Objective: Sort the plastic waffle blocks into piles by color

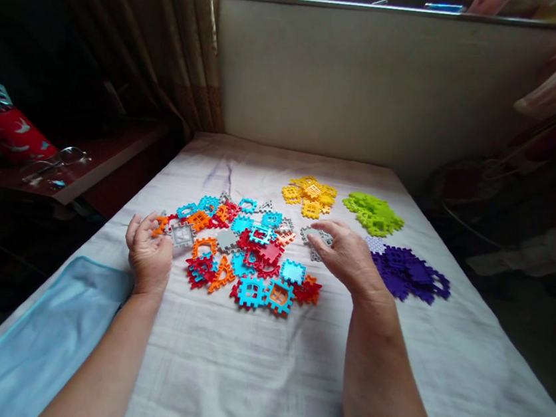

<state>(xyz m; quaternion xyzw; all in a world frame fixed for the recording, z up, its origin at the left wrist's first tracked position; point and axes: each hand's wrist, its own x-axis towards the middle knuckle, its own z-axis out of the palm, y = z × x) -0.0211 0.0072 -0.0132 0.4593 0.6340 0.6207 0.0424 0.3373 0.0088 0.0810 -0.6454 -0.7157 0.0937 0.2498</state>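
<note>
My left hand [148, 257] is at the left edge of a mixed pile of plastic interlocking tiles, its fingers curled. A small orange tile [161, 225] and a grey window tile [182, 235] are right by its fingertips; what the fingers grip, if anything, is hidden. Toothed edges and cut-out windows mark the pile's red tiles [271, 250], blue tiles [251, 292] and orange tiles [222, 276]. To the right of the pile, my right hand [350, 260] pinches a grey tile [315, 237] between thumb and fingers, low over the sheet, with more grey beneath it.
Separate heaps of yellow tiles [311, 195], green tiles [374, 213] and purple tiles [412, 274] lie at the back and right. A white brick-patterned tile [375, 245] touches the purple heap. Light blue cloth [58, 324] covers the left front. Eyeglasses [68, 156] rest on a side table.
</note>
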